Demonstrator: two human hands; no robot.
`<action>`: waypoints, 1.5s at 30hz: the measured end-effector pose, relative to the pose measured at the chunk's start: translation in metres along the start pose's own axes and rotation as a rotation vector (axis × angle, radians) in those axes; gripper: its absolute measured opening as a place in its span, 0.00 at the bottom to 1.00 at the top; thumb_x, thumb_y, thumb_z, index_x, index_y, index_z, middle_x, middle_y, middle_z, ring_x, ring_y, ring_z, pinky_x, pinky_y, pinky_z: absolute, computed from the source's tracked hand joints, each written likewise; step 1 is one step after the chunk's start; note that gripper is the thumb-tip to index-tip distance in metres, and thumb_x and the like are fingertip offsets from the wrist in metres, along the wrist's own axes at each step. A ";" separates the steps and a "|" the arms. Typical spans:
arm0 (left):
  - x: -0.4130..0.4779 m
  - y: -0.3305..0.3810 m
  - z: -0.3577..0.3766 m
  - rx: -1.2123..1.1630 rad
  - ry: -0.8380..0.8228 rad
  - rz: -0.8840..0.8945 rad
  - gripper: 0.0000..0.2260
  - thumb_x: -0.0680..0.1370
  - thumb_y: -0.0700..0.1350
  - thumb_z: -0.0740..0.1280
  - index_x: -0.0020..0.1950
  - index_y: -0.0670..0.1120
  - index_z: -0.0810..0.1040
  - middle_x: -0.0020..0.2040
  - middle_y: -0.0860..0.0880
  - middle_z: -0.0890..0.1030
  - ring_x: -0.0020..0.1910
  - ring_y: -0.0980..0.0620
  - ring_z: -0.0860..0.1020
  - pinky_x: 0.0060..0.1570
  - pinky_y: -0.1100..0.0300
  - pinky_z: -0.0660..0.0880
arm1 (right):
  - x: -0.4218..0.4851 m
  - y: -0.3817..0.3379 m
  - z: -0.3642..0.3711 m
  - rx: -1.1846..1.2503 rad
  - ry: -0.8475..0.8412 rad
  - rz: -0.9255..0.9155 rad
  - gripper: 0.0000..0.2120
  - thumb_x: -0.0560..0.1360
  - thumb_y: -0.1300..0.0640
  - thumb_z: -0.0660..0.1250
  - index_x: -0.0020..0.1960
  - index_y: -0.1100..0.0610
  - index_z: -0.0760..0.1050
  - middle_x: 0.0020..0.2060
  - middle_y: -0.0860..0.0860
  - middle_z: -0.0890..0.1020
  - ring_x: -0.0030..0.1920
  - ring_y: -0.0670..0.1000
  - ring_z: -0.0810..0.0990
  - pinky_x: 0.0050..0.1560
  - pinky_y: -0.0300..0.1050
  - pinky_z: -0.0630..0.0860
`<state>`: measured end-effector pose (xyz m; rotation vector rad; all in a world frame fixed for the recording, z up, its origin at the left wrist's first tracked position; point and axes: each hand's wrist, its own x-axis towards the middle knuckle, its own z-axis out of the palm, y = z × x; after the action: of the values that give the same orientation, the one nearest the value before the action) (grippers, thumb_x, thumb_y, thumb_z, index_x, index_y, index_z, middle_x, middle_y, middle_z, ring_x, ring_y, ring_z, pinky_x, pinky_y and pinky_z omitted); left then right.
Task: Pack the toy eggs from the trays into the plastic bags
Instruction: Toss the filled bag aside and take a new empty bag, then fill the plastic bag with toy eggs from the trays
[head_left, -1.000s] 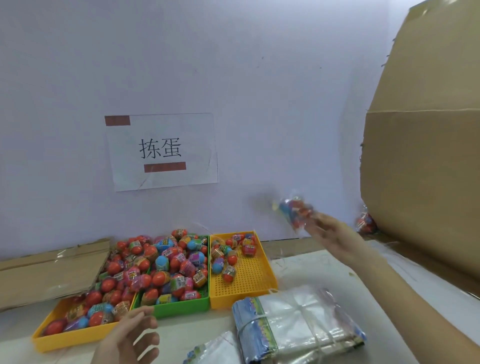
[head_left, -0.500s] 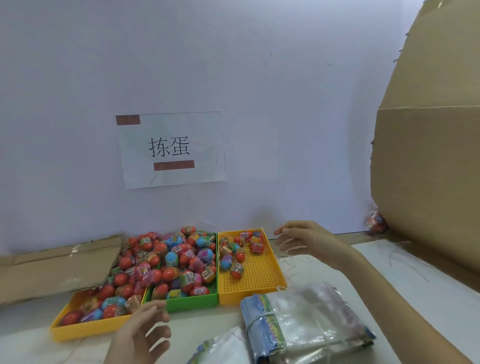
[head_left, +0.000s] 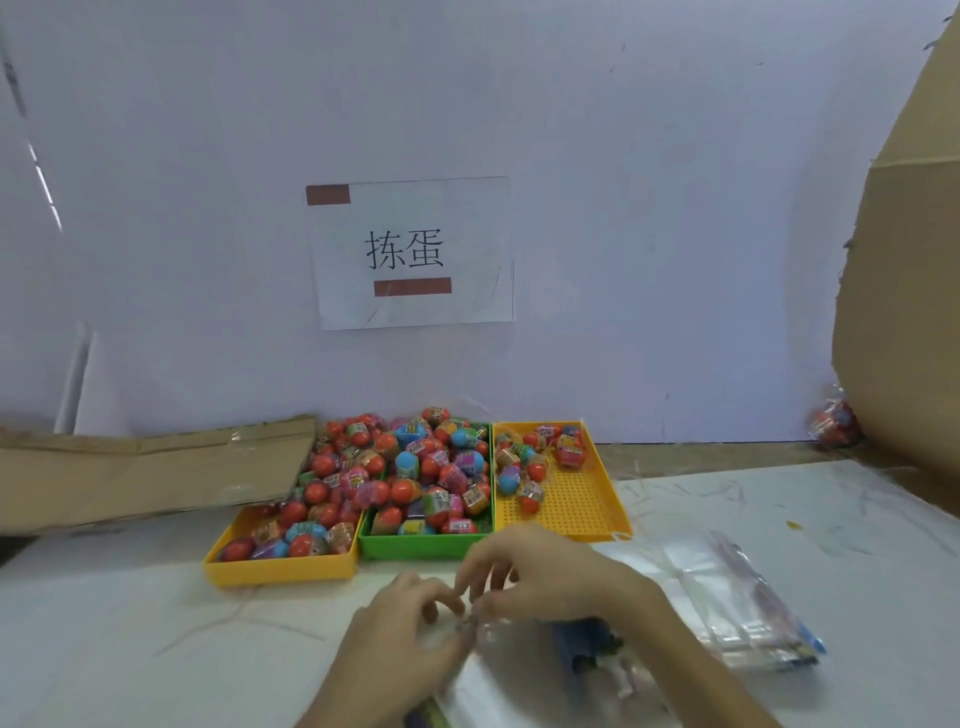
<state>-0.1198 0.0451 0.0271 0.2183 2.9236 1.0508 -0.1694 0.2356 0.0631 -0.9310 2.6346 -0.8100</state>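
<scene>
Clear plastic bag (head_left: 498, 670) at the bottom centre is where we work, left hand (head_left: 400, 639) and right hand (head_left: 545, 577) both pinching its mouth, so we should part the film fully before reaching up-frame to the toy eggs (head_left: 415, 467) heaped in the trays (head_left: 426, 548).

1. Three trays lined up side by side: a yellow tray (head_left: 280, 569) on the left, a green tray (head_left: 415, 548) in the middle, a second yellow tray (head_left: 571, 509) on the right.
2. Toy eggs: the left and middle trays are heaped, too many to count; the right tray's loose eggs (head_left: 535, 460) come to roughly ten or so, clustered at its far end.
3. Two hands in play: left hand (head_left: 400, 629), right hand (head_left: 540, 569).
4. One bundled stack of plastic bags (head_left: 737, 618); sheets uncountable.
5. One filled bag of eggs (head_left: 831, 423) far right.
6. One paper sign (head_left: 410, 252) on the wall, with two red-brown strips.
7. Two cardboard pieces: a flat cardboard (head_left: 140, 467) left, a big cardboard sheet (head_left: 909, 260) right.
</scene>
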 end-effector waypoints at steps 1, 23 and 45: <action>0.000 0.000 -0.002 -0.019 -0.035 -0.009 0.12 0.65 0.67 0.69 0.42 0.63 0.79 0.45 0.55 0.78 0.44 0.58 0.76 0.50 0.59 0.74 | 0.000 0.001 0.007 -0.056 -0.029 -0.014 0.08 0.76 0.52 0.72 0.54 0.48 0.84 0.48 0.44 0.84 0.47 0.43 0.81 0.50 0.43 0.81; 0.007 -0.015 0.003 -0.202 0.072 0.035 0.11 0.81 0.47 0.66 0.41 0.54 0.83 0.35 0.59 0.82 0.37 0.61 0.78 0.37 0.69 0.71 | -0.002 0.008 0.021 -0.120 0.083 0.000 0.07 0.73 0.56 0.73 0.42 0.45 0.79 0.41 0.44 0.82 0.43 0.44 0.79 0.46 0.49 0.80; 0.006 -0.020 -0.021 -1.001 0.375 -0.069 0.02 0.77 0.39 0.72 0.48 0.41 0.83 0.44 0.41 0.86 0.31 0.48 0.81 0.34 0.59 0.80 | -0.005 0.005 0.000 0.530 0.552 -0.002 0.07 0.77 0.61 0.73 0.42 0.51 0.83 0.34 0.47 0.85 0.34 0.47 0.81 0.36 0.36 0.76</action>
<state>-0.1292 0.0180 0.0308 -0.1265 2.2049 2.5391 -0.1679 0.2425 0.0605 -0.6214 2.5812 -1.8699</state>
